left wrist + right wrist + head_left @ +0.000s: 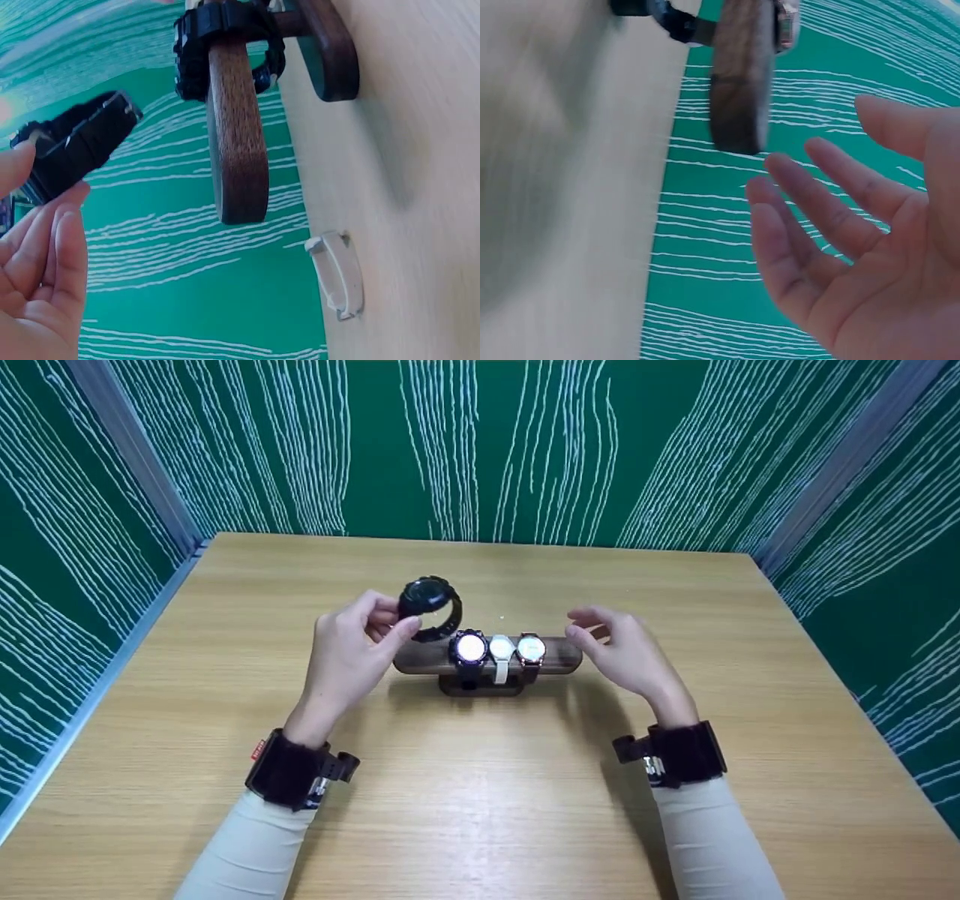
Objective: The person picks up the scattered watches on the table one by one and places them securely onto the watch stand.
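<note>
My left hand (349,649) pinches a black wristwatch (452,622) between thumb and fingers, its strap closed in a loop. It is held up by the left end of a dark wooden watch stand (559,656). On the stand's bar sit a black watch (471,649), a white watch (502,649) and a watch with a dark brown strap (532,649). Beside the bar's right end is my right hand (626,649), fingers loosely bent and holding nothing. The right wrist view shows that palm (885,300) turned up below the bar end (739,112).
In the left wrist view a pale looped band (341,274) lies on the wooden table (480,780), near the stand's left end. Green walls (510,450) with white wavy lines enclose the table at the back and sides. Dark camera bands (686,754) circle both wrists.
</note>
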`<state>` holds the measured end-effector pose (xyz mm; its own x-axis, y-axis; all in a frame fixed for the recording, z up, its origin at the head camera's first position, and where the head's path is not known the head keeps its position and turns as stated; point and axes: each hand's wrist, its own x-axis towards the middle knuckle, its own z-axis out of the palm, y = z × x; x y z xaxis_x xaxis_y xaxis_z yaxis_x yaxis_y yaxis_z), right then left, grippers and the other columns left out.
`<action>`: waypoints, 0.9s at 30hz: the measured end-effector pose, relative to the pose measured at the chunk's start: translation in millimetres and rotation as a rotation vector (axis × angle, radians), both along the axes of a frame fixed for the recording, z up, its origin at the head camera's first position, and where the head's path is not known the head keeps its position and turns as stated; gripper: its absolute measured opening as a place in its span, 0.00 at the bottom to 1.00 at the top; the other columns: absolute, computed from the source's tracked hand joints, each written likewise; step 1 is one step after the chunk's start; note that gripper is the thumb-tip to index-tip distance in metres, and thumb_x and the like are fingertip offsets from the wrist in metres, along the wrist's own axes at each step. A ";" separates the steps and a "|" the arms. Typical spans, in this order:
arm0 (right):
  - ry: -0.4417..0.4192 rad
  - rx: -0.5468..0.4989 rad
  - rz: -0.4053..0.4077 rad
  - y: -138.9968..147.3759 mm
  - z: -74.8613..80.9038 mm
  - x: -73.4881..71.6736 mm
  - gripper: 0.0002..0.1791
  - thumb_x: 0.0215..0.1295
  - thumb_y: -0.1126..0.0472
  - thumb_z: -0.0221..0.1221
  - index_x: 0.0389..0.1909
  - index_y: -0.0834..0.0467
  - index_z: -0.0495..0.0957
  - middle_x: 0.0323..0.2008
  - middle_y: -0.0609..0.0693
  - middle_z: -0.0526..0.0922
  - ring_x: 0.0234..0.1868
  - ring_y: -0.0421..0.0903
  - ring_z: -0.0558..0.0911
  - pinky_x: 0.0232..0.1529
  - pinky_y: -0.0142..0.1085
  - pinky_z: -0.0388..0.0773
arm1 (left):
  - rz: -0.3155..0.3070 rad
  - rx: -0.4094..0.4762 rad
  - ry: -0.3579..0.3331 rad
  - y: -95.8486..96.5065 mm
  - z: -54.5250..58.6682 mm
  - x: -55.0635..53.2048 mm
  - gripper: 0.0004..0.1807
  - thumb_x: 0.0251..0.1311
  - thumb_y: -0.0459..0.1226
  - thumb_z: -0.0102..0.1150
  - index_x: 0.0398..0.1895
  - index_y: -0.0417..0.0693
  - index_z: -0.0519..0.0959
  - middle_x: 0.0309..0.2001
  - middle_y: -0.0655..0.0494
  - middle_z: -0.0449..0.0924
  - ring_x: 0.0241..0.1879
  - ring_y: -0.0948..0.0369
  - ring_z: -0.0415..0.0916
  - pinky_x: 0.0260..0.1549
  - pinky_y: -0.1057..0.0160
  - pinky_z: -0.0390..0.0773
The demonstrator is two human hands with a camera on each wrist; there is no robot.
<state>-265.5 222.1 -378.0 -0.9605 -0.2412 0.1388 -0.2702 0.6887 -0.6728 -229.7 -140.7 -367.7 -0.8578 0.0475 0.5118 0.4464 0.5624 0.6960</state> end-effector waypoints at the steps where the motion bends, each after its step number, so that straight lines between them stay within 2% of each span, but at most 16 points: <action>1: -0.022 0.007 -0.002 0.9 -1.7 -0.9 0.26 0.81 0.48 0.58 0.69 0.60 0.77 0.59 0.60 0.85 0.57 0.59 0.84 0.56 0.53 0.82 | 0.016 -0.005 0.011 -1.0 -0.1 -0.5 0.14 0.67 0.43 0.73 0.45 0.44 0.85 0.35 0.55 0.89 0.31 0.62 0.80 0.33 0.67 0.79; 6: -0.115 0.029 -0.004 3.9 -7.9 -3.2 0.30 0.81 0.42 0.56 0.70 0.60 0.75 0.61 0.61 0.84 0.59 0.60 0.84 0.57 0.54 0.82 | 0.081 -0.026 0.064 -5.4 -0.8 -3.2 0.15 0.66 0.43 0.74 0.43 0.40 0.85 0.34 0.52 0.89 0.30 0.61 0.82 0.33 0.64 0.82; 11: -0.164 0.054 0.009 3.8 -12.8 -4.2 0.32 0.81 0.40 0.55 0.70 0.60 0.76 0.60 0.62 0.84 0.60 0.61 0.83 0.59 0.56 0.81 | 0.123 -0.031 0.062 -9.1 -2.8 -5.5 0.15 0.66 0.43 0.75 0.42 0.39 0.84 0.34 0.51 0.89 0.31 0.59 0.83 0.35 0.59 0.83; 15: -0.185 0.066 0.023 2.7 -17.0 -5.4 0.32 0.81 0.39 0.54 0.69 0.59 0.77 0.57 0.61 0.85 0.55 0.58 0.84 0.58 0.55 0.80 | 0.150 -0.054 0.061 -10.9 -4.7 -7.0 0.16 0.65 0.43 0.76 0.42 0.39 0.84 0.35 0.49 0.89 0.32 0.56 0.84 0.37 0.59 0.82; 22: -0.241 0.036 0.059 0.2 -23.8 -7.2 0.32 0.81 0.39 0.53 0.71 0.59 0.75 0.50 0.59 0.85 0.44 0.57 0.87 0.57 0.53 0.81 | 0.193 -0.109 0.031 -13.6 -9.3 -8.9 0.17 0.64 0.44 0.76 0.41 0.39 0.83 0.37 0.46 0.89 0.37 0.51 0.85 0.43 0.53 0.80; 27: -0.265 -0.003 0.081 -0.6 -27.1 -8.4 0.30 0.82 0.42 0.53 0.69 0.61 0.75 0.45 0.60 0.85 0.42 0.56 0.87 0.55 0.51 0.83 | 0.225 -0.160 0.020 -15.0 -13.4 -11.2 0.17 0.65 0.44 0.75 0.40 0.39 0.83 0.36 0.45 0.88 0.36 0.50 0.83 0.42 0.51 0.79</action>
